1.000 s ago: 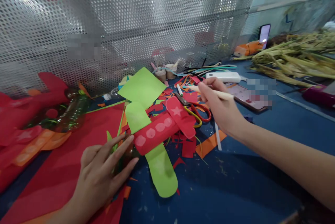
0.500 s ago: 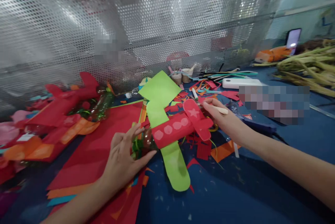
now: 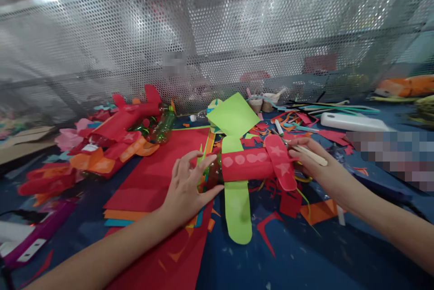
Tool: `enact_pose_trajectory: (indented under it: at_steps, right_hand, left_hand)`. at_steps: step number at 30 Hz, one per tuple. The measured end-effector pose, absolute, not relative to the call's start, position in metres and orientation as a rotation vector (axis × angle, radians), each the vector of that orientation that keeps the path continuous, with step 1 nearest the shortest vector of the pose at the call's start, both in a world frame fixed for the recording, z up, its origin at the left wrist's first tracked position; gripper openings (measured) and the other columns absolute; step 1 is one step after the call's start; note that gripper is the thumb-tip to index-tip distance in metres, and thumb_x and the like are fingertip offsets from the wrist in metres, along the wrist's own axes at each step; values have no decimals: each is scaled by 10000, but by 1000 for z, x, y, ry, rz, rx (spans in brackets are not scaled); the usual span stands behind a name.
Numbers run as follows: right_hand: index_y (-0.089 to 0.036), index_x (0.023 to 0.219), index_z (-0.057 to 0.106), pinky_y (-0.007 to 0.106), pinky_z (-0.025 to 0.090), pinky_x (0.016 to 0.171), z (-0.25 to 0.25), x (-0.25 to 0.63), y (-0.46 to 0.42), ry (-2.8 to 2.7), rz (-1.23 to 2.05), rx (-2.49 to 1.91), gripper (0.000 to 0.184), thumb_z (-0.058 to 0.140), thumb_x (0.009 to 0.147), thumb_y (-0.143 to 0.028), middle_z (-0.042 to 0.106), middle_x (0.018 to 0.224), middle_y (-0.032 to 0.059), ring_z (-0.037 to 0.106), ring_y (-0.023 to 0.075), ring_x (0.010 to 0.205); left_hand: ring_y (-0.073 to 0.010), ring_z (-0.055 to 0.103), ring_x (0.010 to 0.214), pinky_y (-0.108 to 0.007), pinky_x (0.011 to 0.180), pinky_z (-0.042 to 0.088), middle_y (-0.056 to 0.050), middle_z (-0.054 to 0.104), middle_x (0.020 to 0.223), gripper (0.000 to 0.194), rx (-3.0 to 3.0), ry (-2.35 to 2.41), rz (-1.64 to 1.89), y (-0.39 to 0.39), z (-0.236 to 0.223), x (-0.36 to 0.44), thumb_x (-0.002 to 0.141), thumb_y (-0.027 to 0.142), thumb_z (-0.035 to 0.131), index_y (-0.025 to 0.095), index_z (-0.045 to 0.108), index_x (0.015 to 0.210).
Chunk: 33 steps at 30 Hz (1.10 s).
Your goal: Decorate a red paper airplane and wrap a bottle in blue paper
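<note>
A toy plane (image 3: 249,164) made from a plastic bottle lies across the middle, its body wrapped in red sheet with pale round windows. Light green wings (image 3: 238,215) stick out on both sides, and a red tail piece (image 3: 280,163) with pale stars sits at its right end. My left hand (image 3: 191,186) curves its fingers and thumb around the clear bottle neck end (image 3: 214,172). At the tail, my right hand (image 3: 312,159) is closed on a slim tool with a pale handle (image 3: 313,156); its fingertips are partly hidden behind the tail.
Red sheets (image 3: 152,177) lie under my left arm. Finished-looking red bottle planes (image 3: 127,122) are heaped at the left, near a purple power strip (image 3: 44,231). Behind are a green square sheet (image 3: 233,116), small cups (image 3: 267,102), a white glue gun-like object (image 3: 352,121) and scraps.
The view has swung left, so everything sits further right. The plane has turned to lie more level, and its tail has rolled, showing two stars. Both hands stay at its ends.
</note>
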State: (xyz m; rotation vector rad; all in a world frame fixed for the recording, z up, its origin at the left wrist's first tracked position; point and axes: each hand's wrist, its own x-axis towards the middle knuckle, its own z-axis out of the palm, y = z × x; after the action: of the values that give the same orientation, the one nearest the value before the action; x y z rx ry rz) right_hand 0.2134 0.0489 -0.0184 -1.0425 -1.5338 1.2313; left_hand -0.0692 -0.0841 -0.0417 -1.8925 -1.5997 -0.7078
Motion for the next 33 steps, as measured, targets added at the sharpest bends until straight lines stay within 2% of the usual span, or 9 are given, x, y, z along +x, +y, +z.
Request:
enact_pose_trajectory:
  at_steps: [3,7,12,14,18,23,28,33]
  right_hand:
    - [-274,893,625,327,538,665,-19,214,50,-1476,1315,-1093,419,821,628,-532,642,815,-12,622,202,753]
    - [-276,904,613,312,546,687,-18,212,50,-1404,1403,-1070,399,813,634,-491,661,818,-25,632,183,750]
    - [-287,884,603,277,497,563,-16,210,48,-1310,1468,-1062,337,792,662,-457,643,720,-41,622,175,665]
    - [-286,872,602,276,493,557,-15,209,48,-1261,1484,-1048,333,801,653,-438,671,756,-29,634,181,683]
    - [-278,851,608,296,537,639,-14,208,49,-1223,1503,-1012,323,821,656,-424,717,852,-8,668,185,749]
    - [-277,831,588,305,543,668,-13,209,51,-1208,1522,-933,365,840,659,-478,718,828,-17,680,185,744]
    - [-279,853,612,335,556,710,-15,211,55,-1236,1551,-894,398,761,725,-625,723,812,5,700,219,787]
    - [-280,830,609,374,564,718,-20,209,52,-1223,1525,-912,423,722,746,-679,732,809,23,701,239,756]
  left_hand:
    - [-307,578,1175,-499,1032,464,-112,566,1284,664,-1886,-1653,-648,-82,-43,-70,879,411,713,290,430,1468]
    - [-320,602,1158,-492,989,475,-141,575,1292,608,-1909,-1634,-554,-81,-42,-71,906,407,677,253,462,1453]
    - [-325,645,1140,-469,962,478,-150,631,1335,513,-1934,-1626,-544,-82,-43,-72,905,421,680,246,509,1356]
    - [-308,669,1132,-446,955,485,-126,665,1335,528,-1965,-1636,-562,-82,-43,-73,910,415,675,264,476,1375]
    - [-274,706,1111,-397,913,507,-100,722,1285,591,-2012,-1630,-603,-81,-44,-74,946,400,636,257,379,1459]
    - [-283,707,1124,-400,907,493,-122,716,1316,601,-2030,-1602,-573,-80,-43,-75,958,439,609,238,392,1482]
    - [-280,732,989,-412,855,493,-99,745,1279,566,-2022,-1571,-558,-78,-45,-81,970,496,595,251,440,1456]
    - [-279,735,969,-409,832,497,-82,749,1275,529,-1947,-1544,-551,-80,-44,-80,995,421,566,284,428,1487]
